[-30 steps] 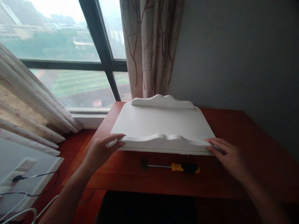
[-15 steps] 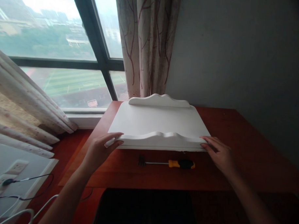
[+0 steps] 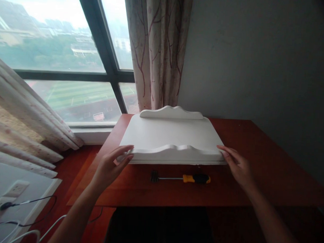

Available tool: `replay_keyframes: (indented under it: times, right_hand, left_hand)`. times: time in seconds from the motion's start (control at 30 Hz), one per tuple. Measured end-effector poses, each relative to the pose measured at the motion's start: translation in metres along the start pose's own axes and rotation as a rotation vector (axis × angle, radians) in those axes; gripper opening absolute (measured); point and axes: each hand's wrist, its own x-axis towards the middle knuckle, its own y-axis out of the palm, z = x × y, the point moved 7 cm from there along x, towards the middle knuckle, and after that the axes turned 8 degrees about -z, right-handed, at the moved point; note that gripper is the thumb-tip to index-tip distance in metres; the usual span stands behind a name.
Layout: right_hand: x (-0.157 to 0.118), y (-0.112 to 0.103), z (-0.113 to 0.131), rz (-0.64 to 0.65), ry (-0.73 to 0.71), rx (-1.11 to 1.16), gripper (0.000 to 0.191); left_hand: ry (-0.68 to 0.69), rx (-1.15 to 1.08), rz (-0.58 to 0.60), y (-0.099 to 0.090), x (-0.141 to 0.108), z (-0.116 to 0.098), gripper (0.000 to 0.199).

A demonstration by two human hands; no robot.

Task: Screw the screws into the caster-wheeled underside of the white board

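A white shelf board (image 3: 167, 130) lies on the desk, with a wavy raised strip along its back and another wavy front strip (image 3: 174, 152) along its near edge. My left hand (image 3: 115, 160) is closed on the left end of the front strip, thumb and fingers pinching it. At the opposite end, my right hand (image 3: 236, 163) grips the strip's right corner in the same way. Just in front of the board, a screwdriver (image 3: 195, 178) with a yellow and black handle lies sideways. Several small dark pieces, seemingly screws (image 3: 154, 175), are gathered at its tip.
The reddish-brown desk (image 3: 258, 167) stands by a grey wall and a window (image 3: 78, 76). Patterned curtains (image 3: 164, 50) hang behind it. A dark seat (image 3: 158, 227) is at the near edge. Cables run from a wall socket (image 3: 6, 204) at lower left.
The view has shifted slightly, so the scene sits a little lower. My right fingers have changed position slightly at the corner. The screwdriver stays where it was on the desk.
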Motion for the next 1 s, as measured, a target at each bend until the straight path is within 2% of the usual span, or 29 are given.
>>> replay_keyframes:
  times: [0.17, 0.43, 0.67, 0.8, 0.9, 1.0]
  right_hand:
    - [0.005, -0.004, 0.008, -0.071, -0.038, 0.004, 0.033]
    - [0.005, 0.002, 0.017, -0.039, -0.117, -0.015, 0.027]
    - [0.002, 0.004, 0.020, -0.048, -0.145, -0.017, 0.024]
    - [0.001, 0.003, 0.024, -0.061, -0.152, -0.022, 0.022]
    - [0.003, 0.002, 0.015, -0.036, -0.108, -0.015, 0.023]
    - [0.009, -0.003, -0.017, -0.048, 0.070, 0.014, 0.032]
  left_hand:
    - [0.018, -0.020, -0.024, -0.005, 0.001, -0.001, 0.030]
    - [0.013, -0.050, -0.049, -0.002, -0.003, 0.000, 0.027]
    - [0.098, 0.010, -0.073, -0.004, -0.006, -0.003, 0.023]
    - [0.063, -0.028, -0.046, -0.004, -0.007, 0.001, 0.025]
    - [0.025, -0.061, -0.026, -0.006, -0.008, 0.013, 0.027]
    - [-0.030, -0.070, -0.092, -0.015, -0.005, 0.037, 0.028]
